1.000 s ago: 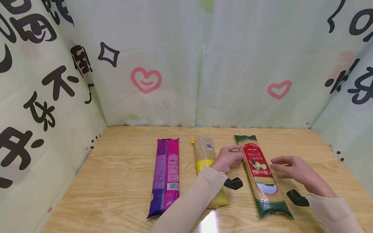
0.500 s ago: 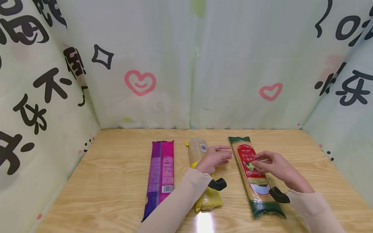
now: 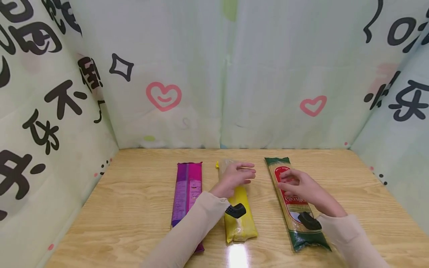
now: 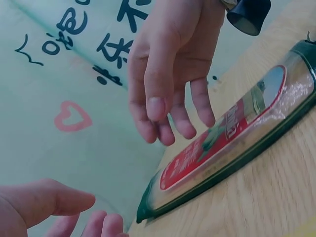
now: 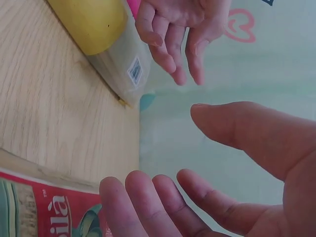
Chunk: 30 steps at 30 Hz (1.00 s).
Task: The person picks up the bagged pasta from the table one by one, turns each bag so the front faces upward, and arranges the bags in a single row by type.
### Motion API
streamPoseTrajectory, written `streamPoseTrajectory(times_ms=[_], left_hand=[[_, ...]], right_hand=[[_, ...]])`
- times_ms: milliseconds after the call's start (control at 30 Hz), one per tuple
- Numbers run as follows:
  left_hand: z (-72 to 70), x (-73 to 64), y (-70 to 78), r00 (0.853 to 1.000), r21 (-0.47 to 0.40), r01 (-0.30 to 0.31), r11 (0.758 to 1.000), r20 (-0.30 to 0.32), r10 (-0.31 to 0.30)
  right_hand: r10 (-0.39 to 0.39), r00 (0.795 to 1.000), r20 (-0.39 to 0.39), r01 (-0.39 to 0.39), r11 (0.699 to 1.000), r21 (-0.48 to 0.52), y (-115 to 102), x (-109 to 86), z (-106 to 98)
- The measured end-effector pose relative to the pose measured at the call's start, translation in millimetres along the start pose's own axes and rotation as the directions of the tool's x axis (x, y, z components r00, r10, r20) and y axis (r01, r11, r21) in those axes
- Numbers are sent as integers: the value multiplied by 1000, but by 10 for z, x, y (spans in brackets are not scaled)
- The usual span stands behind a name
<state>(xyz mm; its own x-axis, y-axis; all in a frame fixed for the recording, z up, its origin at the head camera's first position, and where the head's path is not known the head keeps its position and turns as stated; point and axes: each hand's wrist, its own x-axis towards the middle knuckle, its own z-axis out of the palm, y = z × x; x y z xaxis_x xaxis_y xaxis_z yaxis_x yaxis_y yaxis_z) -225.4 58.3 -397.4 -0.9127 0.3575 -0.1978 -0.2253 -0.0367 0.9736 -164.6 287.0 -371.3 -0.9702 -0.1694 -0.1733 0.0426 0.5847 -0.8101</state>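
Three long packages lie side by side on a wooden table. At the right is a clear pasta packet (image 3: 296, 208) with green ends and a red Olivoila label, apparently spaghetti. My right hand (image 3: 301, 188) hovers above it, fingers relaxed and holding nothing. The middle yellow packet (image 3: 241, 223) has a see-through far end. Over it hangs my left hand (image 3: 234, 178), fingers loosely extended and also holding nothing. The purple and pink packet (image 3: 187, 186) lies leftmost, partly hidden by my left sleeve. In the right wrist view, a wide gap separates the right thumb from its fingers.
The wooden table (image 3: 140, 208) is bounded by a pale printed curtain (image 3: 187, 126) at the back and both sides. Black camera mounts sit at both wrists, one at the left (image 3: 236, 210) and one at the right (image 3: 309, 221).
Both hands have moved left. The left hand has gone from beside the pasta packet to above the yellow one; the right has come from the table's right side to over the pasta packet.
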Motion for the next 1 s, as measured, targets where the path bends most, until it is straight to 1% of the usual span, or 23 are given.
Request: streamPoseTrajectory(times_ms=[133,267,533,667,900,1000], left_hand=[[-153,-28,10,1000,-3,-18,1000,-3,18],[-305,-39,-16,999,6,-27,1000,-28,27],[-562,-79,-86,995,38,1,999,-101,2],[-654,-95,-118,992,66,17,998,-129,-8],[-769,-107,-154,983,63,53,997,-177,-41],[-797,-116,-174,980,60,56,997,-194,-43]], right_hand=[[-15,1000,4,15,1000,-11,-13,35,18],[-38,999,16,38,999,6,-10,57,57],[-36,998,55,35,999,22,-51,114,205],[-27,997,67,25,999,35,-89,138,273],[-21,996,83,18,999,44,-105,182,392],[-21,995,94,16,999,48,-89,202,444]])
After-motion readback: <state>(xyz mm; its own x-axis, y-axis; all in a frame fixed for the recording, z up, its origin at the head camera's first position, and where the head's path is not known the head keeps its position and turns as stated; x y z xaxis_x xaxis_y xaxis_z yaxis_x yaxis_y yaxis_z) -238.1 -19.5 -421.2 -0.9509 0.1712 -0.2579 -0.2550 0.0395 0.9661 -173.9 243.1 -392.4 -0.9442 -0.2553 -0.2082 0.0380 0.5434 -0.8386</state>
